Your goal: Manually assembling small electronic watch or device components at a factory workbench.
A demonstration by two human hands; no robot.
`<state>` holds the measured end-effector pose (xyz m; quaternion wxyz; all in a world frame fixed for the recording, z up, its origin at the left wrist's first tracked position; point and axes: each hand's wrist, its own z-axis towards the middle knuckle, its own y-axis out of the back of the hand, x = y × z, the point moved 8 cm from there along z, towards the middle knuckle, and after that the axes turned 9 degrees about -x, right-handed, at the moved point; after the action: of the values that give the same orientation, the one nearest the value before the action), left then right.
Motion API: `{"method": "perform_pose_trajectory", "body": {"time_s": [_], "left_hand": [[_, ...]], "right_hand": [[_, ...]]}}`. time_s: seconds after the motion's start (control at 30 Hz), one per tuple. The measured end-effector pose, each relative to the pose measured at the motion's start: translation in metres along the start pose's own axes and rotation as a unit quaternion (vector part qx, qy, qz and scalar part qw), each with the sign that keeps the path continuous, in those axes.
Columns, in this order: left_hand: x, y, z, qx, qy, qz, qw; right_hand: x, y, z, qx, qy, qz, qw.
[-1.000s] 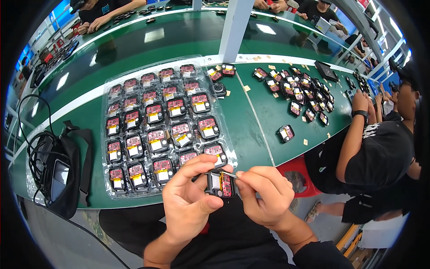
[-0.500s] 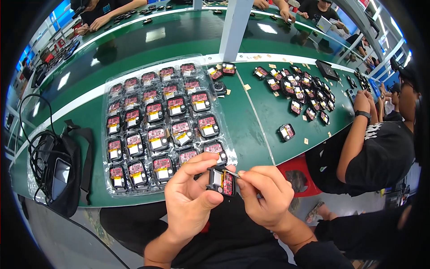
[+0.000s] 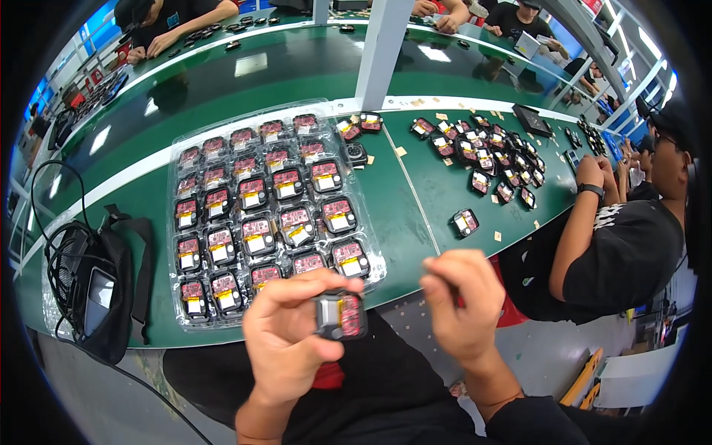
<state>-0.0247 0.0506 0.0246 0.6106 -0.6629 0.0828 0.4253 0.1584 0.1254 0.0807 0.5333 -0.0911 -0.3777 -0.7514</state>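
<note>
My left hand (image 3: 285, 334) holds an open black smartwatch case (image 3: 343, 317) on its edge between thumb and fingers. Inside the case show a red circuit board, a strip of yellow tape and a silvery block. To its right, apart from the case, my right hand (image 3: 469, 300) is raised with its fingers curled to a pinch. What lies inside that pinch is hidden; a dark bit shows near the fingertips. Beyond my left hand, a clear plastic tray (image 3: 374, 259) carries rows of similar open smartwatch cases (image 3: 256, 236).
Loose smartwatch cases (image 3: 486, 159) are heaped on the green table (image 3: 404, 256), one (image 3: 465, 222) apart. A black bag (image 3: 104, 282) with cables lies left. A grey post (image 3: 380, 55) rises beyond the tray. A co-worker (image 3: 619, 237) sits right; others work across the table.
My right hand, which held a thin metallic tool at the case, has drawn away to the right. My left hand has shifted slightly left with the case.
</note>
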Motion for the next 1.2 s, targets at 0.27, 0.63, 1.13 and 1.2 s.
{"method": "perform_pose_trajectory", "body": {"time_s": [0.27, 0.63, 1.13, 1.2], "left_hand": [[-0.098, 0.01, 0.03, -0.05, -0.24, 0.299, 0.922], [-0.128, 0.057, 0.118, 0.007, -0.284, 0.839, 0.464], [-0.121, 0.075, 0.12, 0.008, -0.208, 0.835, 0.51], [-0.124, 0.077, 0.118, -0.005, -0.209, 0.831, 0.515]], "right_hand": [[-0.094, 0.028, 0.009, -0.02, -0.137, -0.242, 0.96], [-0.105, -0.001, 0.017, 0.019, -0.136, -0.222, 0.965], [-0.108, -0.006, 0.014, 0.015, -0.122, -0.18, 0.976], [-0.101, -0.011, 0.015, 0.022, -0.122, -0.157, 0.98]]}}
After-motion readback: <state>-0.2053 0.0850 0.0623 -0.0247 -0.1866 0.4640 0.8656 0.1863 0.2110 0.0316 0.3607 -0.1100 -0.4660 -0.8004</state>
